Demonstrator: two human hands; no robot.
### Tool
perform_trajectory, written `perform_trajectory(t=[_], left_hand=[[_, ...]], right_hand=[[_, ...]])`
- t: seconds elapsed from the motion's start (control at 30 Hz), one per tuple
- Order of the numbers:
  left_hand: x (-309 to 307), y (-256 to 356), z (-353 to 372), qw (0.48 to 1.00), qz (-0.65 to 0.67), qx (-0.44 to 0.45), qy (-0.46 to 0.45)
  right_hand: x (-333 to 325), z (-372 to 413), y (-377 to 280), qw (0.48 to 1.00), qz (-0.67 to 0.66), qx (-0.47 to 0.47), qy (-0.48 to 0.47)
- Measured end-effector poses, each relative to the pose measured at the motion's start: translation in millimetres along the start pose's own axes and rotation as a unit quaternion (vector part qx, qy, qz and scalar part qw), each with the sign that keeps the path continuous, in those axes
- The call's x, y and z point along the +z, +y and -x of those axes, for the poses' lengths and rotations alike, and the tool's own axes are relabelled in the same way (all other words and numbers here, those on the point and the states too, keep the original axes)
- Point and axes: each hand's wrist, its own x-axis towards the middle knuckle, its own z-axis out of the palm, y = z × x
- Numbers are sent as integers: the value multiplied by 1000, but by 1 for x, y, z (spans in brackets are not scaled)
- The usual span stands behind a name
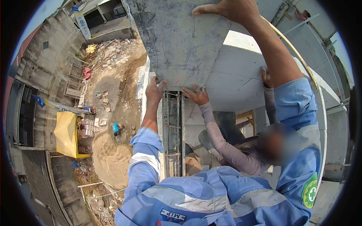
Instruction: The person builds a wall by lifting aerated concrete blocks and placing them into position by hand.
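A large grey, scuffed panel point(181, 41) stands in front of me, over the top of a steel rebar cage point(173, 128). My left hand point(154, 90) grips its lower left corner, fingers curled at the edge. Higher up, my right hand point(235, 11) clasps the panel's right side, its thumb stretched across the face and the other fingers partly out of sight. A co-worker in a mauve sleeve has one hand point(197, 95) flat against the panel's bottom edge. That person's other hand point(266, 77) rests on the white block wall point(237, 71).
The co-worker point(241, 150) crouches close on my right, below the wall. Far down on the left lie a sand pile point(111, 156), a yellow tarp point(66, 133) and rubble; a person in blue point(116, 129) bends there. A thin yellowish hose point(294, 49) runs along the wall.
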Motion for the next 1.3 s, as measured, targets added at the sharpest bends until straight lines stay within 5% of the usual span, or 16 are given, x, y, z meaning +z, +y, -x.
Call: perform_trajectory(t=[0.2,0.23,0.27,0.37,0.6,1.13,1.3], left_hand=[[-5,3,2,999,-29,20,-10],[-3,-1,2,999,-32,30,-7],[-3,-1,2,999,-31,27,-7],[-4,-4,-2,998,-43,36,-20],[1,-12,-9,998,11,53,-34],[-8,11,-4,996,73,29,-37],[14,6,4,994,90,-54,-10]], right_hand=[[-20,56,1,981,-45,29,189],[-8,60,35,942,13,-152,298],[7,73,36,943,12,-153,295],[47,111,32,994,-33,-40,95],[71,104,27,999,-27,-33,-18],[84,102,35,1000,4,-19,6],[82,103,32,999,-25,19,-21]])
